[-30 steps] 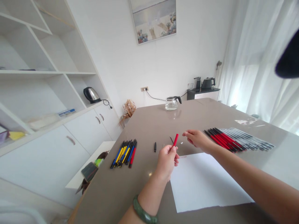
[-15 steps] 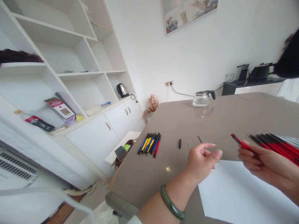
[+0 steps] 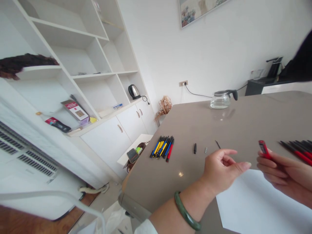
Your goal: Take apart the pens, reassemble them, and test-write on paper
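red pen barrel (image 3: 264, 149) sits pinched in the fingers of the right hand (image 3: 285, 174), the left hand (image 3: 223, 169) hangs open and empty, and beyond its fingertips a black tip piece (image 3: 195, 148), spring (image 3: 206, 150) and thin refill (image 3: 217, 144) lie apart, seemingly not yet fitted.

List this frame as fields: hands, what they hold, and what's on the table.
left hand: open, empty, over table
right hand: grips red pen
loose parts: black piece, grey piece, thin rod, lying apart beyond left hand
pens: bundle at left; row at right
paper: flat, near edge
jug: far side
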Tool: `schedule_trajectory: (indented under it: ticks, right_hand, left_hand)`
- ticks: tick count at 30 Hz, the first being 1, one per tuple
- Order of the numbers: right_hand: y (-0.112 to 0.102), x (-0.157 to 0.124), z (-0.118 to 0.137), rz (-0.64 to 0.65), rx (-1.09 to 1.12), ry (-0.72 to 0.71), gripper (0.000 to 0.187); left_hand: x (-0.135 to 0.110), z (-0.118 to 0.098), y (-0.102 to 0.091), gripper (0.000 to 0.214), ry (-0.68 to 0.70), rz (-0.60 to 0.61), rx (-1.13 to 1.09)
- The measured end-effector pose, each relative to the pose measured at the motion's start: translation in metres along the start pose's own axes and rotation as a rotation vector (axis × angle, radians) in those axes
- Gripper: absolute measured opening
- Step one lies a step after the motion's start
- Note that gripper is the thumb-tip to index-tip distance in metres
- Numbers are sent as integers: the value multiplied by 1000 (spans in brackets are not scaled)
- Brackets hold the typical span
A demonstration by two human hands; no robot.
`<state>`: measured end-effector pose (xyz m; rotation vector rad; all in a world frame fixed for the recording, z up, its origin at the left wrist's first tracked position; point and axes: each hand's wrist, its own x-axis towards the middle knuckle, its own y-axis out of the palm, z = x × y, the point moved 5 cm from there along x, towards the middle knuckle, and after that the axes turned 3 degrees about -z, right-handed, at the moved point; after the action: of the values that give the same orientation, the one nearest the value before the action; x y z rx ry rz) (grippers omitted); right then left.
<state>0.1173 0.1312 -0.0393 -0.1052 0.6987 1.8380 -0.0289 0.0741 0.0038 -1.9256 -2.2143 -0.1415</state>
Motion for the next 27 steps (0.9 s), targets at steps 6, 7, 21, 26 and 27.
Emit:
schedule_trajectory:
  ticks: [6,7,21,26,27]
  right_hand:
    - [1,-3,7,-26,-51,-70,26]
    - [3,-4,7,-23,-66,-89,27]
    - [17,-12,1,53,-257,-133,21]
    - [22,-13,-7,143,-159,2,21]
    - [23,-14,-8,149,-138,20,20]
  left_hand:
    - [2,3,3,42,22,28,0]
    - [2,3,3,42,22,30,-3]
    - [9,7,-2,24,-60,-123,-139]
    - [9,1,-3,23,-10,-118,-167]
    - [9,1,-3,23,-7,-119,-172]
